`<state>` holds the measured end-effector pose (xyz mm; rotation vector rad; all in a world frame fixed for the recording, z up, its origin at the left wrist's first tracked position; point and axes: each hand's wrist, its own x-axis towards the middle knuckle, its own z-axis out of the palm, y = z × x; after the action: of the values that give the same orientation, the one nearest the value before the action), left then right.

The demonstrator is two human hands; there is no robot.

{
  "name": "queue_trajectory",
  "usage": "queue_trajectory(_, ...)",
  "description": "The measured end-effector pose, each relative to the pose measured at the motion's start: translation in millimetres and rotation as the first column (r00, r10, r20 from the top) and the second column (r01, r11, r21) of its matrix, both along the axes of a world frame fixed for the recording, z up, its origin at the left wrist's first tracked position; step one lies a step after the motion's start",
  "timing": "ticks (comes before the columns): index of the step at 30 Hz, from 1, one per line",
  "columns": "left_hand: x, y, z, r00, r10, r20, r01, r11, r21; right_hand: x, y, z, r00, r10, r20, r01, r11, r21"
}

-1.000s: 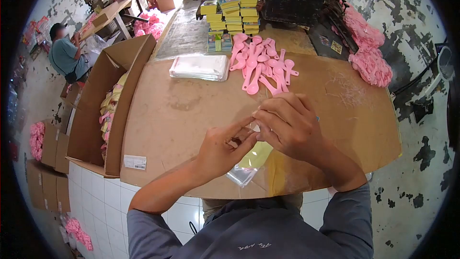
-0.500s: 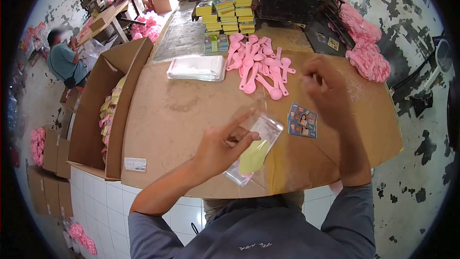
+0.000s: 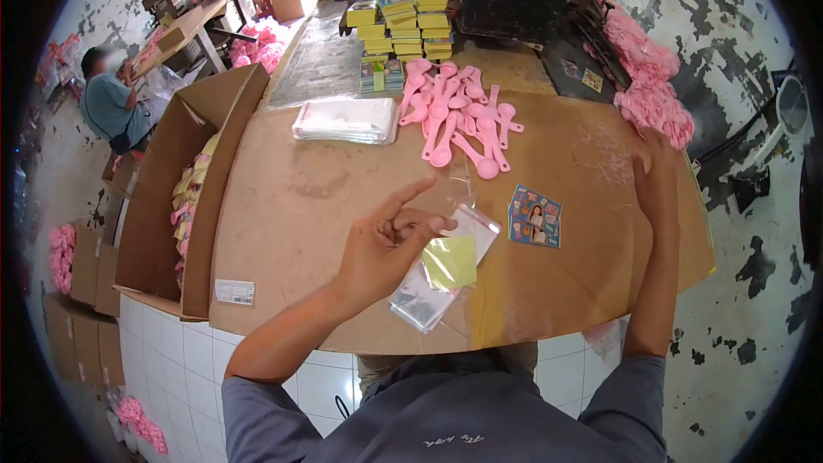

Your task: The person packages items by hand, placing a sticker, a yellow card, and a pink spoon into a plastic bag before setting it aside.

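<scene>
Where the left hand point(image 3: 386, 240) and the right hand point(image 3: 654, 161) were joined over the clear bag point(image 3: 417, 304) a second ago, they have now been parted. The right hand has been carried past the cards point(image 3: 535, 219) to the far part of the right edge of the table point(image 3: 566, 300), beside the loose strips point(image 3: 604, 159). Its fingers are blurred and partly turned away, so how far it is opened, and whether anything thin is pinched, cannot be told.

The left hand has been kept near the bag's upper end, half opened, with the index finger stretched out and the thumb set apart from it. Nothing is seen to be gripped, and whether the bag is touched cannot be made out.

By this parting, the cards have been uncovered, just right of the bag. The bag is laid aslant near the middle of the table's front edge, with the yellow slip point(image 3: 450, 264) shown across it; whether the slip is inside or on top cannot be settled. The two-handed handling can be judged to have been broken off, the bag being attended by the left hand alone. Near the far edge, the spoons point(image 3: 440, 110) and the bag stack point(image 3: 345, 120) have been left in place.
</scene>
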<state>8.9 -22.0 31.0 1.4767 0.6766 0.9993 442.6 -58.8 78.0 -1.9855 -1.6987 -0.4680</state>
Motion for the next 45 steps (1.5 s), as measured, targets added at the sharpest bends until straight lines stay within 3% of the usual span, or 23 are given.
queue_trajectory(1,-1,1,0,1.000,0.004,-0.021,-0.005,1.000,-0.016,-6,2,3,0.973,0.064,-0.221,-0.088,0.991,-0.096)
queue_trajectory(2,-1,2,0,0.999,0.009,-0.043,-0.011,0.999,-0.031,-9,5,4,0.941,0.108,-0.319,-0.164,0.975,-0.153)
queue_trajectory(4,0,3,-3,1.000,-0.001,0.024,0.001,1.000,-0.012,-6,18,3,0.911,0.170,-0.375,-0.278,0.926,-0.257)
queue_trajectory(5,0,2,-4,0.998,-0.008,0.058,0.008,1.000,-0.007,1,26,0,0.927,0.176,-0.332,-0.275,0.919,-0.281)
queue_trajectory(7,-1,1,-4,0.999,-0.002,0.035,0.002,1.000,-0.006,17,40,-10,0.985,0.155,-0.075,-0.168,0.962,-0.215)
queue_trajectory(8,-1,2,-3,1.000,0.005,0.026,-0.005,1.000,0.000,23,44,-16,0.988,0.142,0.063,-0.133,0.981,-0.140)
queue_trajectory(10,-3,3,-4,1.000,0.018,-0.001,-0.018,1.000,-0.019,32,45,-18,0.976,0.158,0.152,-0.161,0.987,0.011)
queue_trajectory(12,-3,5,-3,1.000,0.024,-0.005,-0.025,0.998,-0.054,40,46,-14,0.971,0.233,-0.053,-0.230,0.971,0.059)
queue_trajectory(13,-3,5,0,1.000,0.023,0.001,-0.023,0.996,-0.083,41,50,-12,0.916,0.251,-0.314,-0.255,0.966,0.027)
queue_trajectory(15,-4,3,0,1.000,0.004,0.025,-0.001,0.990,-0.144,41,53,-10,0.631,0.189,-0.753,-0.278,0.961,0.008)
queue_trajectory(18,-3,7,-2,0.996,-0.046,0.079,0.059,0.985,-0.163,-40,35,-5,0.905,0.338,-0.259,-0.345,0.938,0.020)
queue_trajectory(20,0,7,-3,0.992,-0.090,0.086,0.100,0.989,-0.113,-87,25,-2,0.669,0.473,-0.573,-0.652,0.744,-0.147)
queue_trajectory(22,2,7,-4,0.992,-0.086,0.095,0.101,0.982,-0.158,-132,14,1,0.476,0.499,-0.724,-0.822,0.546,-0.163)
queue_trajectory(25,0,9,-11,0.992,-0.092,0.082,0.106,0.975,-0.193,-172,12,-23,0.278,0.422,-0.863,-0.883,0.467,-0.056)
queue_trajectory(28,-1,10,-13,0.994,-0.093,0.057,0.102,0.977,-0.189,-185,18,-39,0.064,0.235,-0.970,-0.844,0.531,0.073)
queue_trajectory(32,-3,11,-15,0.995,-0.084,-0.046,0.073,0.975,-0.210,-185,21,-54,0.087,0.241,-0.967,-0.797,0.599,0.078)
queue_trajectory(35,1,7,-11,0.999,-0.032,-0.024,0.024,0.959,-0.283,-186,20,-59,0.100,0.242,-0.965,-0.754,0.652,0.085)
queue_trajectory(37,1,7,-16,0.999,-0.031,-0.011,0.028,0.971,-0.238,-183,21,-65,0.090,0.237,-0.967,-0.736,0.671,0.096)
queue_trajectory(45,-4,12,-19,0.995,-0.043,-0.091,0.033,0.993,-0.110,-174,20,-64,-0.007,0.310,-0.951,-0.766,0.610,0.204)
